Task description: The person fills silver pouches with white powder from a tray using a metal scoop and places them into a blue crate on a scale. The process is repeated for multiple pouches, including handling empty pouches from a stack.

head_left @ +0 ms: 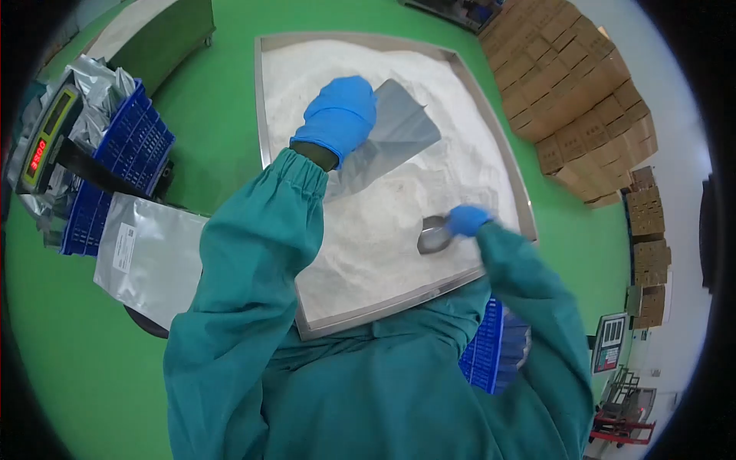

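Wearing a blue glove, my left hand (341,115) is closed on the edge of a silvery foil bag (399,134), which hangs over the white powder (368,245). My right hand (468,221), also gloved in blue and slightly blurred, grips a metal scoop (435,234) whose bowl rests at the powder's surface near the front right. The powder fills a wide shallow metal tray (376,316). What the bag contains cannot be seen.
Left of the tray, a labelled silver bag (149,249) lies by a scale with a lit red display (36,156). Behind it a blue crate (115,161) holds foil bags. Another blue crate (483,349) stands by my right side. Cardboard boxes (567,84) are stacked at the right.
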{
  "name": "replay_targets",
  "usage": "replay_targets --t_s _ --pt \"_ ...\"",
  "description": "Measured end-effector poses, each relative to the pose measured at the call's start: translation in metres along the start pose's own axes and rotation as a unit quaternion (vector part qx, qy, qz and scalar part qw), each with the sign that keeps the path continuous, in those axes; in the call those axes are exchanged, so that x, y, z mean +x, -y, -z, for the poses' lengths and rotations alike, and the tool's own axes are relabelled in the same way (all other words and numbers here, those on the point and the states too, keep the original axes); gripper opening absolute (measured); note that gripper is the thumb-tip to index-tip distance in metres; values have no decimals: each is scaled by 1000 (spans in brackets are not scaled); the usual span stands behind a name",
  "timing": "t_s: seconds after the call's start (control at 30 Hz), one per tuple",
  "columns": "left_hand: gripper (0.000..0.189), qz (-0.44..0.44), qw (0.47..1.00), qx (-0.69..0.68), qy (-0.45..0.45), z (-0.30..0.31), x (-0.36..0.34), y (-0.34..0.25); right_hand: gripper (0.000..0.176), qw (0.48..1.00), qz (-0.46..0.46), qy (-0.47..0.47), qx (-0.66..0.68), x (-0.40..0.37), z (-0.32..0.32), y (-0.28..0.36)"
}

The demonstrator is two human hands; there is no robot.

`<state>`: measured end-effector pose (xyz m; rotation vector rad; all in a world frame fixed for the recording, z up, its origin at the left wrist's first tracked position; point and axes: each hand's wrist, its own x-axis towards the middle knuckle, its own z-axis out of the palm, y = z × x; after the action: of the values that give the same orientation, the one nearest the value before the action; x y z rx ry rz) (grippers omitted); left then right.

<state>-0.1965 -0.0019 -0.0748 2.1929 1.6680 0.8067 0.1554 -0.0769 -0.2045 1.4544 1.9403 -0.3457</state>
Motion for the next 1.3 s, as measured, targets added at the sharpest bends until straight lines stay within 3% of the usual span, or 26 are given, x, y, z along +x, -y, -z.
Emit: replay_targets --t_s 0.03,0.07,0.1,0.13,0.2,0.23,0.3,0.4,0.53,0.6,0.67,0.73,0.77,0.83,0.9,1.0,1.07,1.1,1.13,1.17,1.2,1.23,1.27,1.3 --pt "30 8 1000 3 11 0 0 -2 38 993 42 -38 101 24 -47 31" --pt "30 12 1000 6 -4 -1 0 -3 34 985 37 -41 162 18 -45 75" --pt "30 14 1000 9 -19 -1 1 -2 28 991 50 -53 115 32 -66 89" --pt "30 16 1000 13 -13 -1 4 -1 28 990 54 -49 121 31 -64 90" --pt "31 -25 998 -12 -53 -4 5 3 26 939 8 -62 338 2 -47 77" --pt "31 -20 998 -16 -48 -5 7 5 26 942 63 -93 315 -7 -38 54" --pt "32 -21 998 3 -57 -5 17 9 24 911 73 -93 395 -51 15 19" --pt "31 0 999 3 -51 -9 21 8 19 888 29 -197 414 -118 108 -17" --pt "29 -61 994 -8 -86 -15 3 -14 27 943 -59 -191 265 -162 228 -13" --pt "25 39 999 -17 -8 -7 -12 -41 29 958 -51 -206 194 -154 255 3" --pt "23 45 999 -22 -14 -5 -21 -53 31 967 -42 -220 123 -135 266 21" --pt "22 47 998 -30 -20 -3 -22 -59 28 930 82 -344 -102 -109 260 40" --pt "21 52 998 -33 -15 -2 -20 -60 28 927 83 -349 -104 -114 265 44" --pt "21 62 997 -37 -10 -4 -15 -51 28 957 -66 -252 -125 -137 276 54" --pt "21 14 999 -20 -29 -13 -8 -34 26 955 -172 -238 -51 -172 288 47" --pt "23 -2 998 -28 -61 -6 -11 -26 29 959 -128 -228 -109 -166 255 -15" --pt "24 -8 999 -13 -35 -7 -7 -19 27 971 -190 -118 -80 -115 202 -3" --pt "25 -11 1000 3 -24 -9 -7 -17 27 989 -82 -71 -101 -66 143 -29" --pt "25 -8 1000 2 -15 -9 -11 -18 28 989 -37 -107 -93 -12 69 -38" --pt "26 -5 1000 12 -10 -5 -13 -18 30 995 -19 -75 -62 18 21 -13" --pt "27 0 1000 23 -6 -2 -14 -16 30 997 2 -59 49 16 9 45" --pt "27 7 1000 27 -7 -2 -14 -15 31 979 24 -197 45 59 -65 55" --pt "28 6 1000 29 -10 -3 -13 -14 30 978 39 -187 82 57 -72 82" --pt "29 3 999 31 -10 -5 -13 -14 30 974 8 -90 210 54 -66 92"
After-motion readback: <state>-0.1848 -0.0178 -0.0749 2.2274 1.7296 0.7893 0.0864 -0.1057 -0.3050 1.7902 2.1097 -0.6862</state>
